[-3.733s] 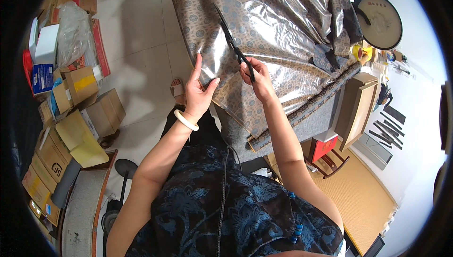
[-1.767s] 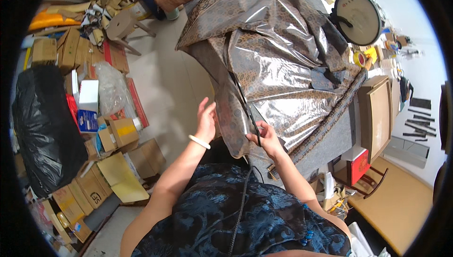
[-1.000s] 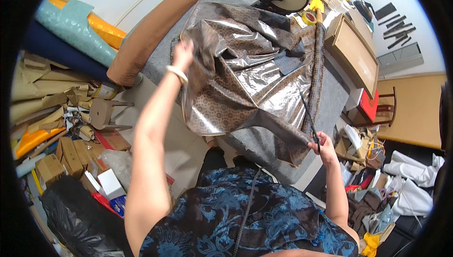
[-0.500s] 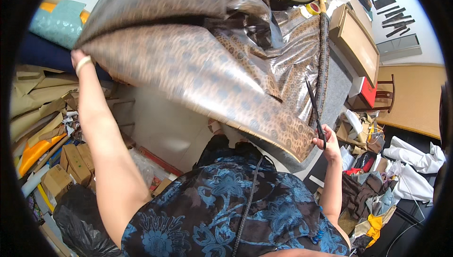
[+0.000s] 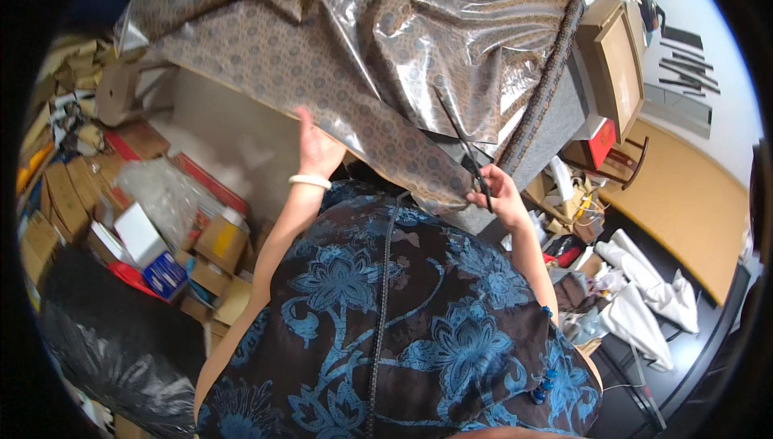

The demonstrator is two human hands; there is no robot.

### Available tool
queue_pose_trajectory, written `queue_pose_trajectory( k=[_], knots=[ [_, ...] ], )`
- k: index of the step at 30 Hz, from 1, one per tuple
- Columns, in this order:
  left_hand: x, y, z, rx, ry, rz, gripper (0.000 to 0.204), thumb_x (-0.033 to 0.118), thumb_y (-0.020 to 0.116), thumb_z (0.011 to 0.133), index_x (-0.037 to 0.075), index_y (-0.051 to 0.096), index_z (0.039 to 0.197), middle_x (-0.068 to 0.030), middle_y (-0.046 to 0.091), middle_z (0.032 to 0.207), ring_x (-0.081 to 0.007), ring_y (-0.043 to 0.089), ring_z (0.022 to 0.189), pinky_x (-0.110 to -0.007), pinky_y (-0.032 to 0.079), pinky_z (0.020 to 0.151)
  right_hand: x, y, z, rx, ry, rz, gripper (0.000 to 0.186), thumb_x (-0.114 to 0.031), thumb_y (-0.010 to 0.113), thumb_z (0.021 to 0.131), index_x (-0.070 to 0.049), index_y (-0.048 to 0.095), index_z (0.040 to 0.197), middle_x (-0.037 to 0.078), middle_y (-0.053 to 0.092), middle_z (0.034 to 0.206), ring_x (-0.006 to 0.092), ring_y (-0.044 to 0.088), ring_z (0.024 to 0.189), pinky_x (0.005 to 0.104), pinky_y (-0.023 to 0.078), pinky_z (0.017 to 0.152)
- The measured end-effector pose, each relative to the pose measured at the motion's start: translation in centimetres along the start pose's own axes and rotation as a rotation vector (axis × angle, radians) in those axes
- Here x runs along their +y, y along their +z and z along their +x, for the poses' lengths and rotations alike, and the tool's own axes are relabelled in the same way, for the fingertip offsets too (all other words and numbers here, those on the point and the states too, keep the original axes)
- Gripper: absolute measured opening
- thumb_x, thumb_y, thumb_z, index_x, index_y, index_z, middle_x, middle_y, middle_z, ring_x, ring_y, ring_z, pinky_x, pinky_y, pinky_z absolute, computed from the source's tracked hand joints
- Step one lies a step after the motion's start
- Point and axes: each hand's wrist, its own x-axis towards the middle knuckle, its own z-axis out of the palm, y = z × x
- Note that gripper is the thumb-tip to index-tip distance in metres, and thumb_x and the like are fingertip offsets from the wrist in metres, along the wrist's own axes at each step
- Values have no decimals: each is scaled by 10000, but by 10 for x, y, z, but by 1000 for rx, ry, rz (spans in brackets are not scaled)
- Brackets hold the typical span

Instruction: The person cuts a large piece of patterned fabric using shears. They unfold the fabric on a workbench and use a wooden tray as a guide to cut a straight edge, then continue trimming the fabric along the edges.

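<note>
A large glossy brown sheet with dark round patterns (image 5: 274,60) drapes over the table in folds. Along its near edge is my left hand (image 5: 320,153), wearing a pale bangle; the thumb sticks up, stretched out, while the other fingers are partly hidden at the sheet's edge. My right hand (image 5: 503,197) is closed round the handles of black scissors (image 5: 459,129), whose blades point up and away over the sheet. The fingertips of that hand also touch the sheet's near right corner.
A roll of the same patterned material (image 5: 547,84) lies along the table's right side, with grey table surface (image 5: 555,117) beside it. Beyond stand a shallow wooden box (image 5: 616,72) and a chair (image 5: 624,165). Cardboard boxes (image 5: 221,242) and a black plastic bag (image 5: 113,318) crowd the lower left.
My left hand has let go of the sheet's far left end and come in to the middle of its near edge. The raised, billowing sheet has settled lower. The right hand keeps the scissors.
</note>
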Motion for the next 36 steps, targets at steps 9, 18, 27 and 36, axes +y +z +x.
queue_pose_trajectory(
  k=[9, 18, 27, 36],
  knots=[
    [-42, -24, -17, 462, 281, 250, 453, 251, 728, 922, 54, 564, 1295, -87, 639, 1198, -266, 611, 1092, -457, 503, 960, 35, -39, 30, 17, -186, -383, 343, -153, 804, 834, 12, 654, 1095, -24, 652, 838, 31, 553, 751, 213, 446, 661],
    [-61, -19, -10, 358, 460, 166, 389, 146, 749, 901, 48, 595, 1244, -72, 655, 1190, -241, 627, 1078, -428, 523, 946, -8, -34, 71, -176, -294, -580, 418, -102, 809, 835, 29, 617, 1182, -43, 581, 849, 35, 523, 753, 208, 427, 658],
    [-90, 9, -17, 391, 762, 232, 405, 7, 756, 857, 44, 593, 1226, -67, 662, 1167, -209, 649, 1037, -369, 535, 929, -6, -25, 84, -547, 7, -264, 368, -310, 744, 913, -38, 609, 1121, 3, 674, 941, 32, 497, 655, 190, 380, 546],
    [-96, 21, -27, 480, 899, 358, 354, -14, 758, 846, 18, 627, 1174, -55, 681, 1135, -174, 655, 1023, -330, 525, 922, 9, -6, 97, -565, 42, -223, 454, -329, 776, 869, 11, 623, 1128, 41, 657, 845, 45, 459, 545, 193, 340, 508]
  ],
)
